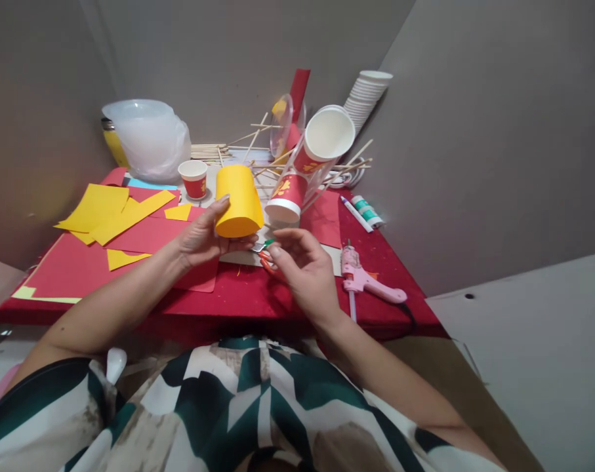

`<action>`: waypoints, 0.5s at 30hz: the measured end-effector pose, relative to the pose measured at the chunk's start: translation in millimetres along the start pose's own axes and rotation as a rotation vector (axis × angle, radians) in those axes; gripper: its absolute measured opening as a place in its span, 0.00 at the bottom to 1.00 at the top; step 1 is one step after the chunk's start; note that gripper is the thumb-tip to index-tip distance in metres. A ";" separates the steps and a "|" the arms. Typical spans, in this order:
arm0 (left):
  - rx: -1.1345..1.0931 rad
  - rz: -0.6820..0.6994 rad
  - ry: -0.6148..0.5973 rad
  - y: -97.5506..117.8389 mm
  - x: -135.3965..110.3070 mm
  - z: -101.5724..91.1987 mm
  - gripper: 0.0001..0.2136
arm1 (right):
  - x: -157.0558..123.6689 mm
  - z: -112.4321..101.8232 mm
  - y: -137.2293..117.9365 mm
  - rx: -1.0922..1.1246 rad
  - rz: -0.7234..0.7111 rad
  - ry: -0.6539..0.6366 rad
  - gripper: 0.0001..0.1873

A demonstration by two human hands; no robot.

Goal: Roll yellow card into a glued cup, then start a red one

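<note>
My left hand (203,237) is wrapped round a yellow paper cylinder (239,200), its closed end tilted toward me. Just to the right, my right hand (304,265) has its thumb and fingers curled in close together. Whatever they pinch is too small to tell; a thin stick-like line shows by the fingertips. Between the hands, a small metal tool with green and orange parts (264,248) shows in part, perhaps scissors; whether the right hand touches it I cannot tell. Behind the right hand stand red and white paper cups (290,196) joined with clear plastic.
Yellow paper pieces (100,208) and red sheets (75,262) cover the left. A pink glue gun (370,282) lies right, by a white marker (356,215). Behind are a small paper cup (193,180), wooden sticks (208,153), a white bag (149,144) and stacked cups (369,98).
</note>
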State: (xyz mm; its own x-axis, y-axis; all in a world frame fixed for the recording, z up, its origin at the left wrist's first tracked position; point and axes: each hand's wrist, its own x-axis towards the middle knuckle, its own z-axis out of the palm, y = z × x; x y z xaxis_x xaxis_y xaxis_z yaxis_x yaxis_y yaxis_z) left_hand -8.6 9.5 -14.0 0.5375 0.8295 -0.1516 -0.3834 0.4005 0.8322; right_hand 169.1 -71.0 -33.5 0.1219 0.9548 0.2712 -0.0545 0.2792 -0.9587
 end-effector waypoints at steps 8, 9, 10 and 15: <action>0.061 -0.022 -0.118 -2.6 -3.4 3.5 0.20 | 2.6 0.3 5.1 -0.385 -0.288 -0.069 0.16; 0.067 -0.039 -0.126 -2.5 -3.1 2.8 0.20 | 1.2 -2.2 4.0 -0.386 -0.318 -0.083 0.18; 0.075 -0.056 -0.133 -2.3 -2.5 1.7 0.21 | -0.1 -5.6 2.8 -0.384 -0.347 -0.101 0.19; 0.106 -0.087 -0.149 -2.4 2.3 -5.0 0.25 | 2.2 -28.3 -3.4 -0.497 -0.519 -0.221 0.25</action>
State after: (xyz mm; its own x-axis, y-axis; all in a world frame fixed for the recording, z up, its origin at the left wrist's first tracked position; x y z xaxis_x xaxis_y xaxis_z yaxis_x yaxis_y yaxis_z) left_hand -10.2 12.3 -19.0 0.6731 0.7238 -0.1518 -0.2538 0.4188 0.8719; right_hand 197.6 -72.8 -32.1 -0.1942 0.7262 0.6595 0.4157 0.6698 -0.6152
